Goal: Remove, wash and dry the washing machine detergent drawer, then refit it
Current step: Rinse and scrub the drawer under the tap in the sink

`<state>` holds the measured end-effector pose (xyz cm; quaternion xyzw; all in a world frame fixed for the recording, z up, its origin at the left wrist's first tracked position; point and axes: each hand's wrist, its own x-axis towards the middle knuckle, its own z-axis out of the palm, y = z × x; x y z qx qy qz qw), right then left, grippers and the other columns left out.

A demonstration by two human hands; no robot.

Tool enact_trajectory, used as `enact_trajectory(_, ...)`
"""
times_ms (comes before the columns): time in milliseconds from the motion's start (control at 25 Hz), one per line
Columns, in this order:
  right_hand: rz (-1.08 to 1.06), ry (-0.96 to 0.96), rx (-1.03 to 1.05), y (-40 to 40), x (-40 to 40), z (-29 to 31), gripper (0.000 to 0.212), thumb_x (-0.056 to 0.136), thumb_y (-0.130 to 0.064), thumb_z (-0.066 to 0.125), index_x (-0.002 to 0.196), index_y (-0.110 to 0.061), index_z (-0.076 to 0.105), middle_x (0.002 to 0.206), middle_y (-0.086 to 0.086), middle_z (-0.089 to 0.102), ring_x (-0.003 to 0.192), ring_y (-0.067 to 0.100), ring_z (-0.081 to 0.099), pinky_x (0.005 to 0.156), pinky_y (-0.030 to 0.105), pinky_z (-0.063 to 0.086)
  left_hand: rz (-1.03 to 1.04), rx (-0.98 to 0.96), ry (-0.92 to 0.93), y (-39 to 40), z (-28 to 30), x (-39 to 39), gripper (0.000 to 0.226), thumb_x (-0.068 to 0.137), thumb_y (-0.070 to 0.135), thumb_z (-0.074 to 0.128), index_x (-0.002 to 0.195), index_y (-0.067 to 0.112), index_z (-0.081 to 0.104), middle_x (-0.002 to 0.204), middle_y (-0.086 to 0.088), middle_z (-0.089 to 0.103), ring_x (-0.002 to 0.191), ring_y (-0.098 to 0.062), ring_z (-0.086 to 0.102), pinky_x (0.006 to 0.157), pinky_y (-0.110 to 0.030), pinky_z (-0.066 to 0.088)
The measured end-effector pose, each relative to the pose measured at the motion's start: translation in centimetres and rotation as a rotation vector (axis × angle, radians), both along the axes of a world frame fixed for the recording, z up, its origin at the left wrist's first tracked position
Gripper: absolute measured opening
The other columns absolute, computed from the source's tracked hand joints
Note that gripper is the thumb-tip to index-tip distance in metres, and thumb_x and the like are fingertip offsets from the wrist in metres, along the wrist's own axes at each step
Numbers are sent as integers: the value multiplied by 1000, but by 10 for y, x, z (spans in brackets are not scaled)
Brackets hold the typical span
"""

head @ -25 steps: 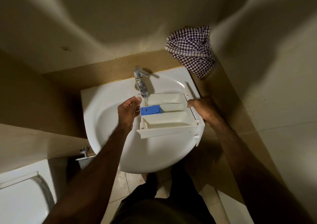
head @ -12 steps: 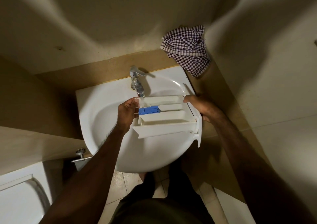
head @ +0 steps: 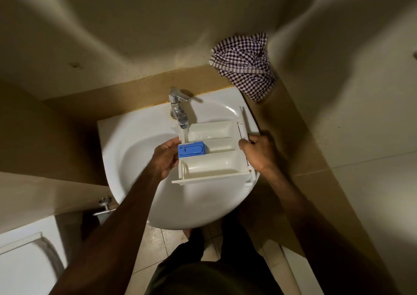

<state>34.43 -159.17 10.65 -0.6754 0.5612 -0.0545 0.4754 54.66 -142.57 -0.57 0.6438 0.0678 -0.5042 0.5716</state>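
Beige tiled walls close in around a white sink (head: pixel 135 150) set against a tan ledge, and everything that matters sits relative to that basin. Over its right half, held clear of the bowl, lies the detergent drawer (head: pixel 216 166), open side up, its long axis running across the sink from left to right, with the front panel at the right-hand end above the sink's right rim. The left hand (head: pixel 163 159) grips the drawer's left end, thumb and fingers curled round the wall beside the blue insert (head: pixel 191 150); the right hand (head: pixel 259 153) holds the opposite end, its fingers wrapped round the panel edge, though how far they reach underneath cannot be seen. So the drawer spans the gap between the two hands, each one at an end of the long axis, neither clearly nearer its middle. At the back of the sink the tap (head: pixel 179 111) is running, and its stream falls just inside the drawer's far left corner, next to the blue insert and close to the left fingers. Washing looks to be under way, with most compartments toward the right end apparently not yet under the water. Rinsing them would probably mean sliding the drawer leftward along its own length, or tilting it. Behind the sink's right corner, on the ledge, a checked cloth (head: pixel 244 64) lies crumpled, well apart from both hands
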Motion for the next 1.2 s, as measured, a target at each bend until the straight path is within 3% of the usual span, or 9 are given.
enact_trajectory(80,9,-19,-33,5,1,-4,18,83,-25,64,68,-16,70,50,-12,61,57,17,58,58,27,46,-9,89,-79,-6,1,5,32,99,16,66,131,11,66,112,-10,75,96,-24,69,89,-42,59)
enact_trajectory(200,-7,-32,-55,10,3,-6,28,73,-38,58,82,-19,76,65,-1,71,68,27,69,66,40,58,-1,166,-168,-20,11,14,29,95,16,73,121,5,68,108,-14,73,83,-22,68,68,-31,60)
enact_trajectory(320,-42,-57,-51,7,2,-11,21,72,-37,57,76,-24,73,55,-6,62,59,24,59,62,38,55,-84,174,-251,-28,20,20,23,100,13,65,123,9,67,98,-9,70,77,-21,62,53,-23,53)
enact_trajectory(440,-58,-66,-64,3,1,-13,14,76,-32,60,68,-31,71,49,-11,57,56,18,54,61,33,48,-132,133,-134,-26,23,25,16,101,7,60,111,18,64,81,-2,72,68,-17,65,43,-17,50)
enact_trajectory(600,-34,-54,-62,4,3,-15,33,84,-21,65,55,-37,67,44,-15,52,52,13,49,58,28,42,-201,183,-64,-27,23,35,8,101,4,60,101,11,63,80,-6,70,52,-8,69,43,-20,54)
enact_trajectory(800,-69,-71,-56,8,6,-27,27,82,-23,63,58,-34,66,45,-16,53,51,13,49,59,30,43,-324,257,-184,-32,20,47,29,100,14,66,125,-1,62,92,-11,68,73,-18,65,46,-22,56)
enact_trajectory(880,-37,-84,-88,10,7,-30,16,80,-29,59,67,-30,68,51,-14,59,55,14,53,60,31,48,-304,204,-167,-25,20,49,19,100,10,64,118,2,66,97,-11,70,72,-16,70,53,-23,59)
enact_trajectory(1040,-22,-89,-103,24,10,-39,21,85,-28,57,96,-27,76,72,-10,69,64,13,62,64,31,51,-23,-22,84,0,17,44,33,105,7,49,137,8,60,114,-11,71,84,-15,71,75,-29,61)
enact_trajectory(1200,-65,-104,-66,45,8,-51,48,82,-39,52,126,-35,69,98,-13,77,86,13,73,81,42,64,-5,77,-215,12,32,18,32,105,38,54,132,26,69,112,1,74,98,-17,69,72,-29,54)
